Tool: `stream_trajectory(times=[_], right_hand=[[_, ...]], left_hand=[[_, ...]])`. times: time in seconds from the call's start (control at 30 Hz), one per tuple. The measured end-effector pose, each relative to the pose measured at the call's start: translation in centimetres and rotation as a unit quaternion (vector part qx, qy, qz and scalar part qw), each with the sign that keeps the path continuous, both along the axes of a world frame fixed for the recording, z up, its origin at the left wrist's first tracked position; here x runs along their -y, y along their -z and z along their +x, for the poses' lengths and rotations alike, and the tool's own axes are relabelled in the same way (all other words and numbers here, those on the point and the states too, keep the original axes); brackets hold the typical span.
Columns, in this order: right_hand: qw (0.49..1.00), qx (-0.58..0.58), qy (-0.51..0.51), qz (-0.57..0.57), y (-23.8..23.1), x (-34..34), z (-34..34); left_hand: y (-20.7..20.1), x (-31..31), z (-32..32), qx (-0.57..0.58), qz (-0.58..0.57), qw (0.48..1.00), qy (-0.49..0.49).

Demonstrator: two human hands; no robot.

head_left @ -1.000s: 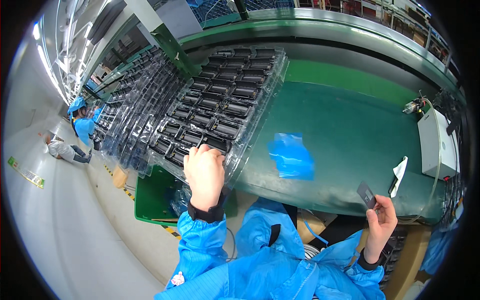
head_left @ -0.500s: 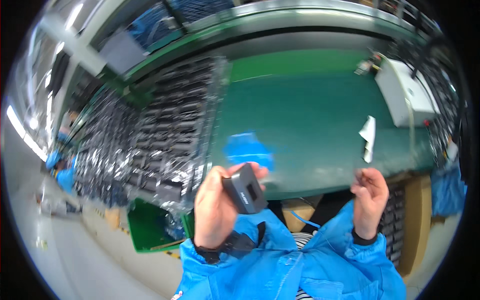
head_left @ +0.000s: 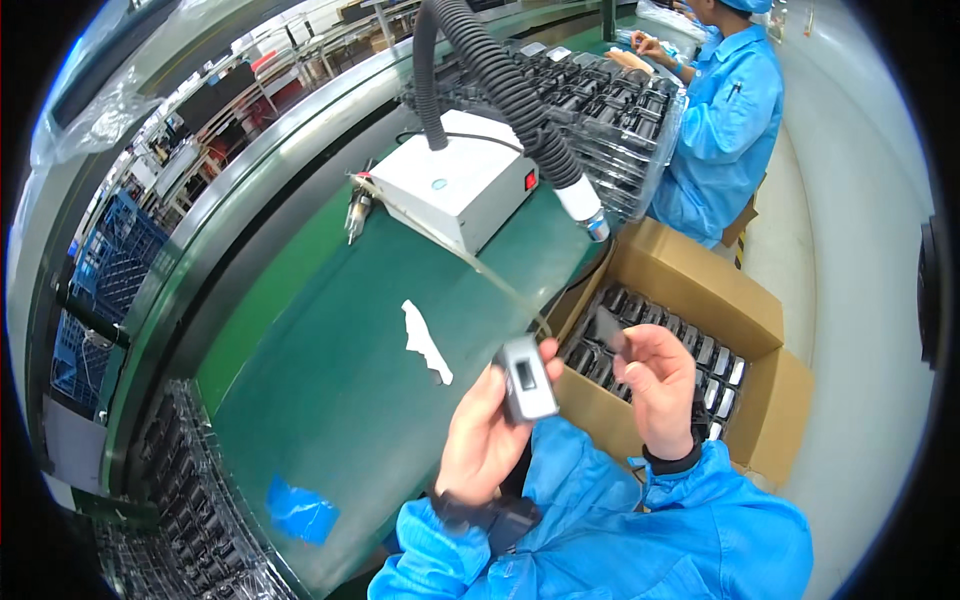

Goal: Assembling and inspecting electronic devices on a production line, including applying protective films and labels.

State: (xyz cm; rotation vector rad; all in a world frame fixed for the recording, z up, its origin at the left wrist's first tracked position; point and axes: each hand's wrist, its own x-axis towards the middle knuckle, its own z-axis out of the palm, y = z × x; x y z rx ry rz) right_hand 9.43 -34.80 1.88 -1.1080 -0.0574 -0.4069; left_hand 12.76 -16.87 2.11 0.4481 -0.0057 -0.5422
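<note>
My left hand (head_left: pixel 475 440) is closed round a small grey box-shaped device (head_left: pixel 538 402) with a dark rectangular window in its face. Pinched between the thumb and fingers of my right hand (head_left: pixel 660 385) is a thin dark flat piece (head_left: pixel 609 330), slightly blurred. The two hands are apart, and the right one is above the open cardboard box (head_left: pixel 690 270). Rows of dark devices (head_left: pixel 715 355) stand inside that box. A torn strip of white paper (head_left: pixel 425 345) lies on the green work surface (head_left: pixel 340 390), left of the device.
A white machine (head_left: pixel 450 180) with a red switch stands farther back, beside a black corrugated hose (head_left: pixel 520 100). A screwdriver-like tool (head_left: pixel 357 215) lies left of it. A blue sheet (head_left: pixel 302 510) and stacked trays (head_left: pixel 190 500) are near left. A co-worker (head_left: pixel 725 130) works at far right.
My view has swung to the right, bringing the cardboard box and co-worker into sight. My hands have come closer together; each still holds its piece.
</note>
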Motion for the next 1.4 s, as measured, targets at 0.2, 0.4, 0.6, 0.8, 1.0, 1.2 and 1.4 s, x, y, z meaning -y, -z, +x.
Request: stream_trajectory(times=[0.2,0.4,0.6,0.8,1.0,1.2,1.4], right_hand=[[0.996,0.032,0.084,0.005,-0.5,2.9,0.1],[0.993,0.038,0.113,-0.014,0.0,4.6,-0.1],[0.991,0.050,0.122,-0.014,0.3,5.6,-0.3],[0.992,0.038,0.117,-0.029,0.3,5.1,-0.5],[0.997,0.054,0.048,0.014,0.5,3.3,-0.6],[0.995,0.038,-0.065,0.059,0.0,-4.5,1.6],[0.981,-0.027,-0.170,0.086,1.1,-14.3,2.3]], left_hand=[[0.0,8.9,6.8,-0.031,-0.020,0.992,0.118],[0.9,10.5,9.6,-0.066,-0.016,0.992,0.108],[2.9,11.8,10.3,-0.029,-0.038,0.994,0.095],[1.9,10.3,8.8,-0.065,-0.032,0.992,0.102],[-1.0,3.5,2.2,0.033,0.094,0.990,0.100],[-2.1,-5.3,-3.5,0.036,0.176,0.983,0.022],[-1.5,-9.7,-7.7,-0.016,0.185,0.976,-0.112]])
